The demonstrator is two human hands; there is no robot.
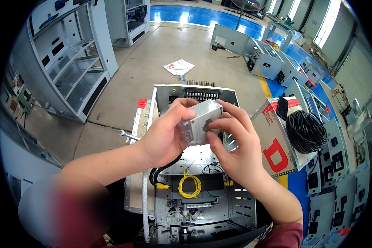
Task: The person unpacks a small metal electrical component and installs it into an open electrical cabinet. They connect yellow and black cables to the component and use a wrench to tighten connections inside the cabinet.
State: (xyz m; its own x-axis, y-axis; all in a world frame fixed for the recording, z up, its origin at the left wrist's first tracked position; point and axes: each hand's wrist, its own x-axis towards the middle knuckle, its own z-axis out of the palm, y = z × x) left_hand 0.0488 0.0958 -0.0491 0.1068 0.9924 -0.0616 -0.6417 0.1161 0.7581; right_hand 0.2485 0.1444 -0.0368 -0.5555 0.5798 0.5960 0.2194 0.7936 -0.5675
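Observation:
A small grey box-shaped part (199,126), partly wrapped in clear plastic, is held up above an open metal chassis (145,198). My left hand (161,134) grips it from the left, thumb on its upper edge. From the right, my right hand (244,144) curls its fingers and thumb against a dark piece on the part's face. Below, inside the chassis, lie a coil of yellow wire (189,196) and black wires. A row of dark terminals (202,95) runs along the chassis's far end.
An open-ended wrench (131,136) rests left of the chassis. To the right, a box (260,142) bears a phone (282,107) and a black cable coil (306,132). Tall cabinet frames (99,45) stand left. Papers (179,67) lie on the floor ahead; metal units (265,66) stand far right.

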